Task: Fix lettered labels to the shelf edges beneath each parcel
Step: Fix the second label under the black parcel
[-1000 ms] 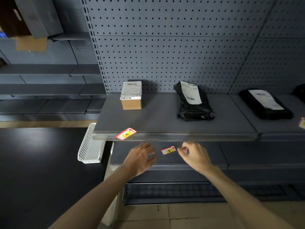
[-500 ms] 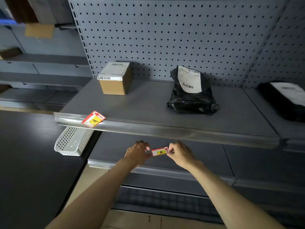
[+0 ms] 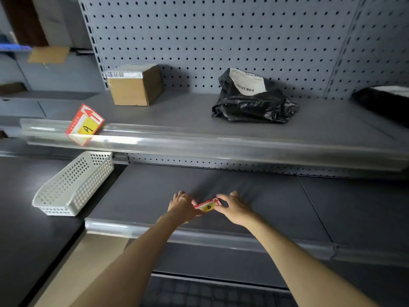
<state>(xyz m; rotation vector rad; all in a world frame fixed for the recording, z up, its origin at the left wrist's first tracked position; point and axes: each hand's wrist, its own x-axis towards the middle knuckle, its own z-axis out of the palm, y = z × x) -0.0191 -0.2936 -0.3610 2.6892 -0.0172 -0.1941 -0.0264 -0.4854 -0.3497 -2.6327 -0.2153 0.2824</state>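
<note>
A small red and yellow label marked B [image 3: 207, 205] is pinched at its two ends between my left hand [image 3: 182, 207] and my right hand [image 3: 235, 208], above the lower shelf. On the upper shelf stand a cardboard box [image 3: 135, 85] and a black bagged parcel [image 3: 254, 100]. A label marked A [image 3: 85, 125] sits tilted in the clear strip on the shelf edge [image 3: 221, 147], left of and below the box. The strip beneath the black parcel is bare.
A white perforated basket [image 3: 73, 185] lies on the dark surface at the left. Another black parcel [image 3: 382, 100] is at the far right of the upper shelf. Pegboard backs the shelves. The lower shelf edge [image 3: 199, 233] runs under my forearms.
My view has dropped lower and closer to the shelves. Both hands closed on the ends of the B label, which a second ago hung between them.
</note>
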